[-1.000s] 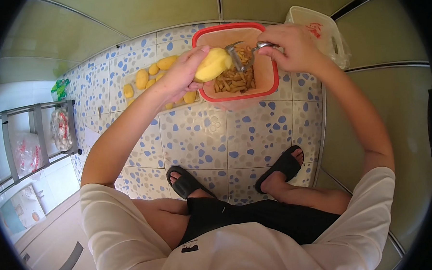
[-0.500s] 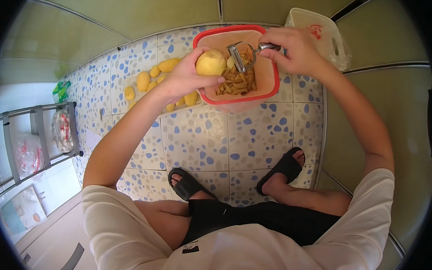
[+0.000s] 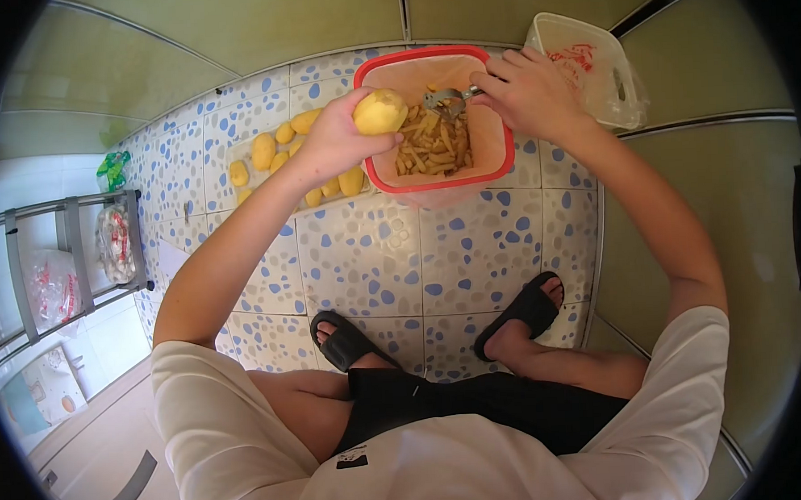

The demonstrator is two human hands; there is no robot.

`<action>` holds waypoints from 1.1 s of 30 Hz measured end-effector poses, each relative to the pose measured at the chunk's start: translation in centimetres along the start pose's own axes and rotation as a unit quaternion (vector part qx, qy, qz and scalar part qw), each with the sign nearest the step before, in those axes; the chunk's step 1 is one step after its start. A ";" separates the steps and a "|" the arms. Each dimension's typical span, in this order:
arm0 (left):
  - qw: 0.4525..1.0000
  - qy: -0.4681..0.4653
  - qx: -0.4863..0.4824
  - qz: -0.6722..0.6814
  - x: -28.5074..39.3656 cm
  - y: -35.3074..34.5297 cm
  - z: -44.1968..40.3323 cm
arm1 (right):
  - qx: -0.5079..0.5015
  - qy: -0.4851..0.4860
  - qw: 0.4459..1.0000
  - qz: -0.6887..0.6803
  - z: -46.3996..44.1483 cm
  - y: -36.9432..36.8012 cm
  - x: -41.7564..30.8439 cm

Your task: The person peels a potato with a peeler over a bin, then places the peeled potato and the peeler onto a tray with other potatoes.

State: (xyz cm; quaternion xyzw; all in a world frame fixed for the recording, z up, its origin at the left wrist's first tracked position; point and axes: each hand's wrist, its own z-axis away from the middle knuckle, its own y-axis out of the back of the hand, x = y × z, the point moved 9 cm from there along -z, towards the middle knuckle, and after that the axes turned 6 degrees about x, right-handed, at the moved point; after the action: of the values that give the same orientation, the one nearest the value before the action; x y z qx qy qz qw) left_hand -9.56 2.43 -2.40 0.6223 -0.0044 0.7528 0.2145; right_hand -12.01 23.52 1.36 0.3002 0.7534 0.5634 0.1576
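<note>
My left hand is closed around a potato whose visible side is mostly peeled, pale yellow with some brown near the top. It is held at the left rim of a red-rimmed bin. Over the bin's right side, my right hand grips the handle of a metal peeler, its head pointing left, apart from the potato. Potato peelings lie in the bin. Left of the bin, several potatoes rest on a tray on the floor, partly hidden by my left forearm.
A white plastic basket with a clear bag stands right of the bin, against the cabinets. At the left is a grey metal rack holding bags. My sandalled feet stand on the patterned tile floor.
The peeler has turned in my right hand and moved slightly away from the potato. My left hand has shifted a little left and tilted the potato.
</note>
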 end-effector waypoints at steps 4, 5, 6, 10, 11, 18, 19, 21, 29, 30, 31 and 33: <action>1.000 0.022 -0.001 0.003 0.2 -0.1 0.1 | -0.058 0.008 0.998 0.025 0.6 -1.8 0.1; 0.999 0.032 -0.001 0.004 0.3 0.0 0.1 | -0.042 0.019 0.999 0.029 0.7 -1.8 0.1; 1.000 0.025 0.000 0.001 0.4 0.0 0.0 | -0.042 0.014 0.999 0.025 0.6 -1.6 0.1; 1.000 0.031 -0.002 -0.002 -0.5 -0.2 -0.2 | -0.022 0.004 1.000 0.006 0.2 -0.6 -0.6; 0.999 0.037 -0.002 0.000 -0.8 -0.1 -0.3 | -0.008 0.006 1.000 0.003 -0.1 -0.2 -0.7; 1.000 0.019 0.017 0.015 -0.8 -0.1 -0.4 | -0.019 -0.005 1.000 0.019 -0.3 -0.1 -0.7; 1.000 0.019 0.017 0.008 -1.0 -0.1 -0.5 | -0.052 -0.023 0.998 0.021 -0.3 -0.5 -0.5; 1.000 0.022 0.016 -0.002 -0.9 0.1 -0.7 | -0.079 -0.031 0.996 0.029 -0.7 -0.5 -0.3; 1.000 -0.025 0.011 -0.008 0.0 -0.5 -0.7 | 0.021 -0.153 0.976 -0.154 -1.0 1.4 1.5; 0.999 -0.026 0.014 -0.023 -0.2 -0.4 -0.8 | 0.020 -0.162 0.963 -0.215 -1.0 1.3 1.5; 0.999 -0.027 0.018 -0.038 -0.4 -0.4 -0.9 | 0.019 -0.171 0.946 -0.276 -1.0 1.2 1.6; 0.997 -0.032 0.028 -0.066 -0.2 -0.1 -1.1 | 0.034 -0.151 0.932 -0.329 -1.5 1.8 1.0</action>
State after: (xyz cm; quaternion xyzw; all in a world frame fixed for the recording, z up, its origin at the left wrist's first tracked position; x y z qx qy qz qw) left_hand -10.49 2.77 -2.90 0.6505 0.0510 0.7168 0.2459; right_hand -13.13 23.30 3.61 0.1220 0.7962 0.4019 0.4354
